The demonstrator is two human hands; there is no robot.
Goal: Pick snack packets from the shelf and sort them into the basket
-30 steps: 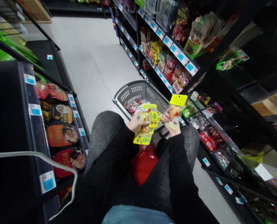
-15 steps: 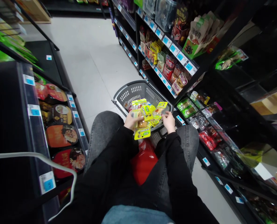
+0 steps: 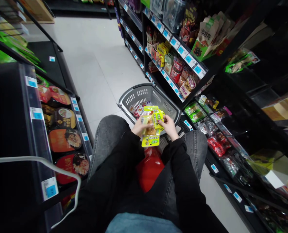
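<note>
My left hand (image 3: 138, 128) is closed round a bunch of yellow snack packets (image 3: 151, 124) held over my knees. On the right edge of that bunch, my right hand (image 3: 169, 126) pinches the packets with its fingers. Just beyond the hands, a grey plastic shopping basket (image 3: 144, 94) stands on the floor with several small packets lying in it. Below the hands, between my legs, shows a red stool (image 3: 149, 169).
Shelves of packaged snacks (image 3: 176, 69) with blue price tags run along the right of the aisle. A low shelf with instant-noodle bowls (image 3: 63, 139) stands on the left. Pale floor tiles (image 3: 95, 61) stretch ahead. A white cable (image 3: 61, 174) loops at lower left.
My right hand held one yellow-topped packet up on its own, brought it down to the bunch in my left hand, and now both hands close on the gathered packets.
</note>
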